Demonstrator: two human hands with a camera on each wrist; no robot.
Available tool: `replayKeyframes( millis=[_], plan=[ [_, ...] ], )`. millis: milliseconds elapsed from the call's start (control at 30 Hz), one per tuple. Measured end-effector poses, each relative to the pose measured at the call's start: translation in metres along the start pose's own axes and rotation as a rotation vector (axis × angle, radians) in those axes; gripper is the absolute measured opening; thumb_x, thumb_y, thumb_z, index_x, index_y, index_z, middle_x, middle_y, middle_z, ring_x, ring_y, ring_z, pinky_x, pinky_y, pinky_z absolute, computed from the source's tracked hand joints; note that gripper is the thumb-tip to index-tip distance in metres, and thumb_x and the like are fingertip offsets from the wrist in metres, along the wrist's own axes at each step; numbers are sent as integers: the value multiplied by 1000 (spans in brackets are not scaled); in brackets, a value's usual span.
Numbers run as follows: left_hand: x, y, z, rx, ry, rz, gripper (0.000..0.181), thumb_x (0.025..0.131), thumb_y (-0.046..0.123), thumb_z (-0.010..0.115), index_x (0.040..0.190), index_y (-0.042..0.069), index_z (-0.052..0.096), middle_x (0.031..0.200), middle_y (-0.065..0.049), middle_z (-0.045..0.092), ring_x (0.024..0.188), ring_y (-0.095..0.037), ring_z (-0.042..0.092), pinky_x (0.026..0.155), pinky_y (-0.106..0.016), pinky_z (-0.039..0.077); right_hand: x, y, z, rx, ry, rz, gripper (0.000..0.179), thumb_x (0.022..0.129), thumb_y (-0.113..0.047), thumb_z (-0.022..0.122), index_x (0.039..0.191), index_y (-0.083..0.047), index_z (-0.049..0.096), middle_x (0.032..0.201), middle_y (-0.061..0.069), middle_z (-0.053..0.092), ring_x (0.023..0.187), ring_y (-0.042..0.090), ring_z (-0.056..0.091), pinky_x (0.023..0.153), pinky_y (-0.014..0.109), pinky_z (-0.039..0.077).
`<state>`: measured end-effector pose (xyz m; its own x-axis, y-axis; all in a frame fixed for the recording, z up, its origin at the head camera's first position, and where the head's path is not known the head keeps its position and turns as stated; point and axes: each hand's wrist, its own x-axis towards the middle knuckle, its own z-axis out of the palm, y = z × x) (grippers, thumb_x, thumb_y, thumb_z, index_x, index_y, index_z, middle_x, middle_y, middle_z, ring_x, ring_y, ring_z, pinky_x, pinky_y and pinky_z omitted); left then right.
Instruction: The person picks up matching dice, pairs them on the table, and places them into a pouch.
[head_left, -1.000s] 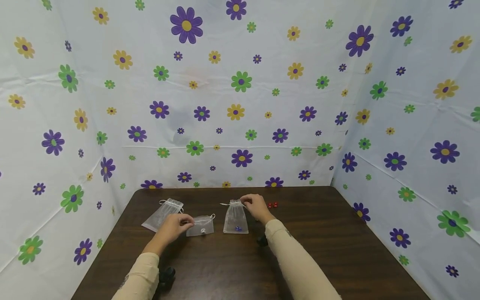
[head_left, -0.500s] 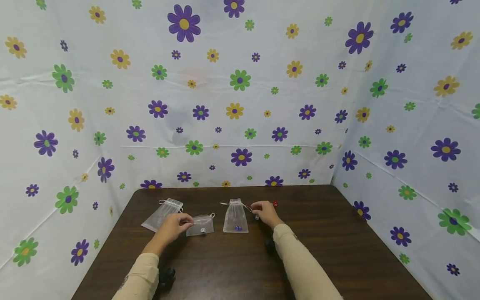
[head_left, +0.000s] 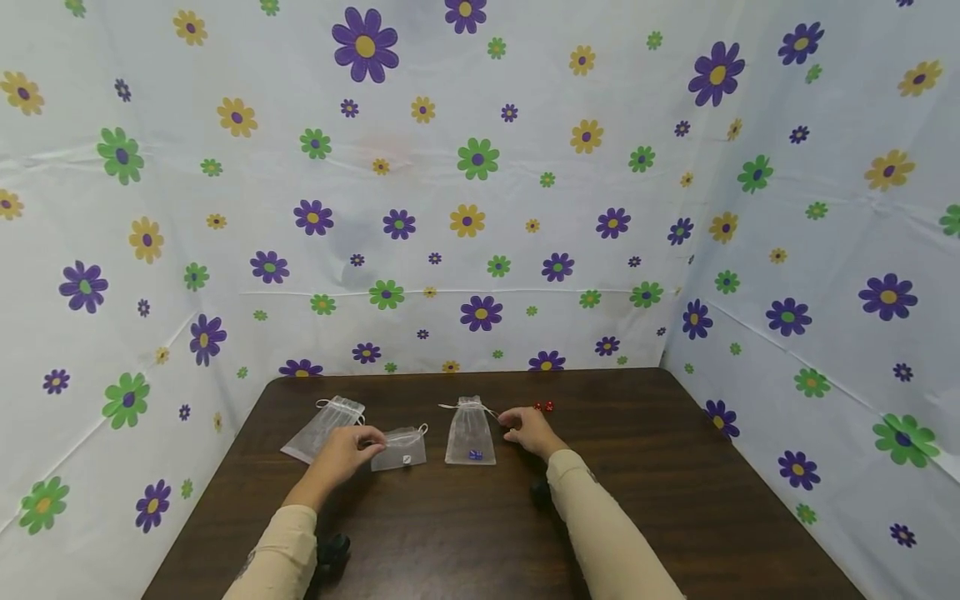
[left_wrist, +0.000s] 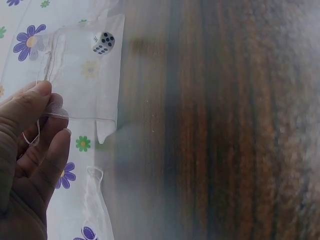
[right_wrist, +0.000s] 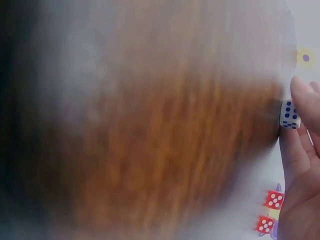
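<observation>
In the head view my left hand [head_left: 343, 454] pinches the edge of a small sheer drawstring pouch [head_left: 397, 450]. A white die [left_wrist: 104, 43] with dark dots shows inside that pouch. My right hand [head_left: 532, 432] is right of a second sheer pouch [head_left: 469, 429], which lies flat with blue dice [head_left: 476, 455] near its bottom. Between the right thumb and fingers, the right wrist view shows a white die [right_wrist: 289, 115] with blue dots. Red dice [head_left: 549, 407] lie just beyond the right hand, partly hidden by it in the head view.
A third sheer pouch [head_left: 322, 427] lies at the left of the dark wooden table [head_left: 450, 533], partly behind the left hand. White flower-printed sheets [head_left: 480, 250] hang behind the table and along its sides.
My right hand has moved from the middle pouch's drawstring to the right, down to the white die, and now pinches it. The left hand stays at its pouch.
</observation>
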<state>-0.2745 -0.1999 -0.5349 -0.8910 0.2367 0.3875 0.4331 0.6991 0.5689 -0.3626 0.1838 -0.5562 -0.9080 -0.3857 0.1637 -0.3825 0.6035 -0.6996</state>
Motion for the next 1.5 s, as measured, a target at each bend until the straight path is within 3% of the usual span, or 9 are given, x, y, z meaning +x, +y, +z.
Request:
replayKeyframes(
  millis=[333, 967, 1500],
  plan=[
    [-2, 0, 0, 6, -5, -9, 10, 87, 5, 79, 87, 14, 76, 85, 5, 73, 76, -9, 63, 71, -31, 55, -2, 0, 4, 10, 14, 11, 29, 85, 16, 70, 110, 2, 72, 109, 14, 72, 106, 33, 65, 97, 50, 50],
    [-3, 0, 1, 8, -7, -28, 12, 87, 5, 79, 87, 17, 76, 85, 6, 72, 76, -9, 62, 72, -31, 55, -2, 2, 5, -19, 37, -3, 25, 87, 14, 69, 108, 0, 73, 108, 13, 73, 106, 31, 67, 97, 48, 51],
    [1, 1, 2, 22, -9, 26, 7, 89, 9, 78, 85, 13, 75, 83, 7, 71, 77, -8, 63, 71, -32, 54, -7, -2, 4, 22, 25, 9, 27, 89, 15, 66, 113, 4, 72, 112, 16, 72, 107, 34, 66, 96, 50, 51]
  ],
)
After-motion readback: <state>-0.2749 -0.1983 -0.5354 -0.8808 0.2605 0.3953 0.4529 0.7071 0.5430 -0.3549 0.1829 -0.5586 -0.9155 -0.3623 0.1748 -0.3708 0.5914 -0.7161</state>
